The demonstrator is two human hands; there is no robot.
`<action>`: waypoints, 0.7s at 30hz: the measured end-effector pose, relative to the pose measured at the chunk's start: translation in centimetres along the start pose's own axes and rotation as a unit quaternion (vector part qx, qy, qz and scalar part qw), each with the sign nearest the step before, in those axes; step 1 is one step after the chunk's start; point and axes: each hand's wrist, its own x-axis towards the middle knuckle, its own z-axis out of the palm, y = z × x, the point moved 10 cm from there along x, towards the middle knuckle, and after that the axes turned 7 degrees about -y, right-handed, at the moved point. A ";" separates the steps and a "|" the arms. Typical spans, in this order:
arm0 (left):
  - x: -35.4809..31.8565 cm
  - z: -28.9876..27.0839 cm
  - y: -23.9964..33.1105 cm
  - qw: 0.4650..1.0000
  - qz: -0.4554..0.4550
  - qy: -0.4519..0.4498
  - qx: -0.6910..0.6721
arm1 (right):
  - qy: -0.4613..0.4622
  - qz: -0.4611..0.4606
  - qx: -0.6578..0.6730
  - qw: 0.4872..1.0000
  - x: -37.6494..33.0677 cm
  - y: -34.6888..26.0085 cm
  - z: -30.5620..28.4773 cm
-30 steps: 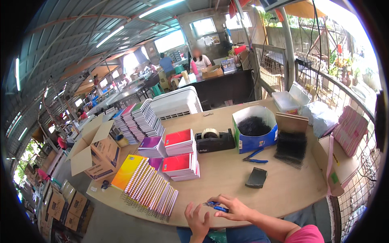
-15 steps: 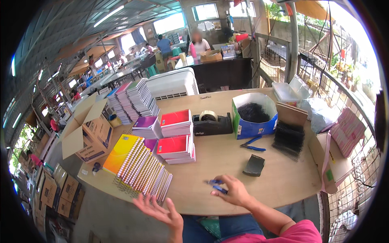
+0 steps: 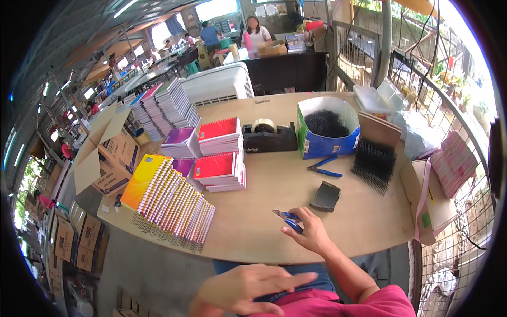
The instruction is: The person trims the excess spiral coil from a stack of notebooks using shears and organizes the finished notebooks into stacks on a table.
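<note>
A pair of blue-handled pliers (image 3: 291,223) is sitting in the right hand (image 3: 310,233), whose thumb and fingers are grasping the handles above the near part of the desk (image 3: 248,232); the tips are pointing leftward, away from the palm. The left hand (image 3: 251,288) is hovering over the person's lap, nearer the body than the right, and is staying out of any grip, its fingers stretching toward the right.

Just beyond the right hand, a dark grey block (image 3: 326,196) is resting on the desk. Farther out past it, a second pair of blue-handled pliers (image 3: 325,169) is lying with its handles spreading apart. Beyond that, a blue and white box (image 3: 328,147) is holding a tangle of black coils (image 3: 326,123), while black wire combs (image 3: 373,165) are lying to its right.

Ahead and to the left of the right hand, red notebooks (image 3: 216,166) are standing in piles, with a black tape dispenser (image 3: 270,138) sitting beyond them. Farther left, yellow-covered spiral notebooks (image 3: 169,198) are leaning in an overlapping row, and an open cardboard carton (image 3: 113,164) is standing past them.
</note>
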 end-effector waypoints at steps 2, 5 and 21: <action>-3.9 1.5 -4.4 0.985 -0.065 0.042 -0.155 | -0.017 -0.027 -0.023 0.999 -0.1 -0.1 0.4; -13.2 1.8 -9.6 0.929 -0.189 0.267 -0.173 | -0.058 -0.068 -0.091 0.992 0.1 -1.1 2.4; -32.7 2.9 -22.0 0.671 -0.312 0.671 -0.051 | -0.219 -0.146 -0.299 0.917 3.4 -5.6 17.5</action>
